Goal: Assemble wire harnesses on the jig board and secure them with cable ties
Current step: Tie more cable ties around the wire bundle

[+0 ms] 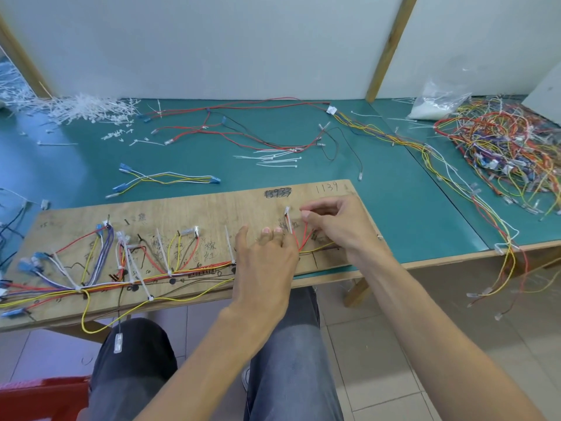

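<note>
- Far to the left of your grip, beyond the board, a heap of white tie scraps [82, 109] lies on the green mat [394, 192], well clear of the work.
- Left of your grip, the harness [170, 273] runs along the jig board [236, 205]. It is already bound at several branch points, and the ties' tails stand uncut.
- Your left hand [267, 259] lies at the trunk's right end with its fingers curled down onto the wires, probably to keep the bundle on its marked line. I cannot tell whether it pinches them or only presses.
- Just beyond those fingertips, 1 white cable tie [288, 221] stands upright at the branch, likely the next to be cinched.
- The red wires [303, 238] fan up from your left hand to your right, and a yellow wire [318, 249] passes beneath them.
- Your right hand [340, 226] holds the red wires' ends in a narrow pinch of thumb and forefinger, seemingly drawing them taut toward their mark.
- Your own knuckles hide the branch point, so you must seat the tie by feel.
- Beyond your grip, loose cable ties [276, 159] lie within reach.
- Far to the right, a tangle of wires [501, 147] trails strands over the table edge near your right forearm, where they could snag. A plastic bag [437, 101] sits behind the tangle.
</note>
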